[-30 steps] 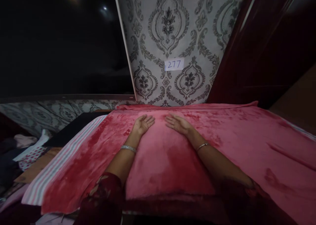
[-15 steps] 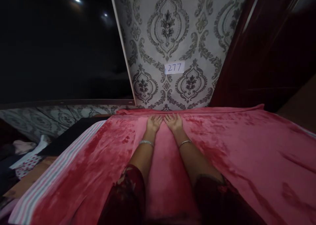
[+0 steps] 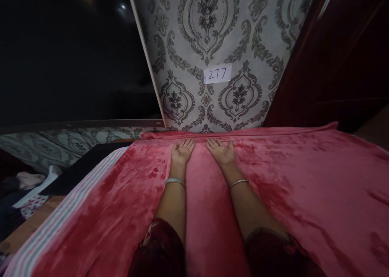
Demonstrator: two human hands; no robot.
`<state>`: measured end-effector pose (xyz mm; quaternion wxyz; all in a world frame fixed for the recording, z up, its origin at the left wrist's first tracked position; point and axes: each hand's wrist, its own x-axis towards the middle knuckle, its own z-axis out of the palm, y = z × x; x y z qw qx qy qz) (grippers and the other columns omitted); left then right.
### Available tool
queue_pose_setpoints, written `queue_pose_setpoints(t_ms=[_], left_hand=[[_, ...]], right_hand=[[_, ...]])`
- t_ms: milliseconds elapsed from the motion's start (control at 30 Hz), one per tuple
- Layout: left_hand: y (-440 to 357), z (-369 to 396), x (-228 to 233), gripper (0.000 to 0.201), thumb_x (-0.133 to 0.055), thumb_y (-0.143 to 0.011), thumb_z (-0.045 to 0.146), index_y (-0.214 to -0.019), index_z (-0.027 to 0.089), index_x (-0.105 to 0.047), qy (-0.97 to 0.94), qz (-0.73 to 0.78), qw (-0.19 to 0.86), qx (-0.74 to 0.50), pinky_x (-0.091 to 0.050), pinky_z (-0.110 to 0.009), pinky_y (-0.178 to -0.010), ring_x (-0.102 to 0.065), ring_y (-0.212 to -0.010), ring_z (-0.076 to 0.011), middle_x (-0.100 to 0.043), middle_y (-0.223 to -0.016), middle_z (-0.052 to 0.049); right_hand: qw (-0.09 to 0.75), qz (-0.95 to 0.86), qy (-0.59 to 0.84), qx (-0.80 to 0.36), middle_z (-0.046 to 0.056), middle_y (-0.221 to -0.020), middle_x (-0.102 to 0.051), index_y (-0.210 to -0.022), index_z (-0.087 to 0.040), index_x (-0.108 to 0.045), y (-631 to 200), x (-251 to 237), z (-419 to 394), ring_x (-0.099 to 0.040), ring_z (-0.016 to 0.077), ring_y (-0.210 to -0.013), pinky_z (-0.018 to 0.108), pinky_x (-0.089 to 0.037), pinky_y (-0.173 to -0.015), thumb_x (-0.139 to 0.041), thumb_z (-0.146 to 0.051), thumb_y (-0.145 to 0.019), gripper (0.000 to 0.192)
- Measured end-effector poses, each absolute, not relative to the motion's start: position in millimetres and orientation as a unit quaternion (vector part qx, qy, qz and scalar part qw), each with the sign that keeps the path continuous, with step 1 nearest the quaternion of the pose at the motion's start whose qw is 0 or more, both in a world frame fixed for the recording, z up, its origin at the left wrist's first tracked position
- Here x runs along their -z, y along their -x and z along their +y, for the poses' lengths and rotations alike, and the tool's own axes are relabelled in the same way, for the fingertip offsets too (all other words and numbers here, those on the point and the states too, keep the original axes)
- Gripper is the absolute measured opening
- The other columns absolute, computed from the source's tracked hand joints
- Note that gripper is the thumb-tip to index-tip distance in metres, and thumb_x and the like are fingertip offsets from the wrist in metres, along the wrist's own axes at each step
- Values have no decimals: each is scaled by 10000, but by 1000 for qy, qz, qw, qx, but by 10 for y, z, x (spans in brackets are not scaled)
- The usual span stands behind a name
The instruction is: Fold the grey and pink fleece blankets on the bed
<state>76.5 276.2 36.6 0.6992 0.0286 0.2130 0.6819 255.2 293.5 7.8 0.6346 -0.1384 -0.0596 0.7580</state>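
the pink blanket [image 3: 273, 196] lies spread flat over the bed, covering nearly all of it from the near edge up to the far edge by the wall, its plush pile brushed into darker and lighter streaks. both hands rest on it near that far edge, palms down, with the arms stretched forward side by side. the left hand [image 3: 181, 152] lies flat with fingers straight and close together, pointing toward the wall; its grip is fully open and has hold of nothing, only pressing on the cloth. the right hand [image 3: 223, 151] lies just beside it, a narrow strip of blanket between the two, fingers a little spread and likewise flat; its grip is open too and holds nothing. a silver bangle [image 3: 174, 181] sits on the left wrist and a thinner bracelet [image 3: 239, 183] on the right wrist, and dark red patterned sleeves cover both upper arms at the bottom of the view.

on the left, a striped sheet [image 3: 63, 220] shows from under the blanket's edge. beyond the bed rises a wall with grey damask wallpaper [image 3: 212, 33], bearing a small white label [image 3: 217, 74] that reads 277. a dark wooden cupboard [image 3: 340, 58] stands at the right, and a heap of clothes [image 3: 27, 192] lies low at the far left in dim light.
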Motion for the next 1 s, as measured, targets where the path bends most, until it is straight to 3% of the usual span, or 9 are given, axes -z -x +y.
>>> queue_pose_setpoints(t_ms=[233, 633, 867, 1000], left_hand=[[-617, 2779, -370, 583, -281, -943, 325, -1510, 212, -351, -41, 214, 673, -707, -589, -421, -857, -589, -1287, -267, -497, -1500, -191], [-586, 2811, -349, 603, -219, -953, 315, -1541, 208, -295, -38, 227, 662, -713, -575, -410, -855, -615, -1234, -245, -516, -1478, -185], [-540, 2848, -308, 579, -221, -948, 327, -1508, 235, -338, -11, 201, 660, -724, -571, -436, -856, -624, -1224, -259, -518, -1468, -184], [-545, 2839, -305, 585, -222, -947, 320, -1514, 223, -326, -10, 186, 656, -731, -570, -434, -857, -625, -1229, -259, -524, -1464, -191]], right_hand=[[674, -66, 154, -719, 135, -1472, -461, -1498, -324, -296, -2646, -49, 2976, -539, 207, -1288, 545, -449, -1061, -174, -681, -973, 647], [671, -65, 161, -721, 176, -1460, -472, -1518, -252, -251, -2679, -69, 2954, -560, 224, -1264, 522, -491, -1027, -178, -720, -954, 737], [676, -53, 147, -720, 165, -1438, -498, -1469, -290, -322, -2724, -33, 2989, -560, 239, -1273, 579, -447, -1057, -157, -697, -955, 676], [685, -29, 132, -716, 172, -1429, -499, -1471, -261, -327, -2729, -54, 2981, -569, 238, -1264, 532, -478, -1039, -141, -702, -955, 705]])
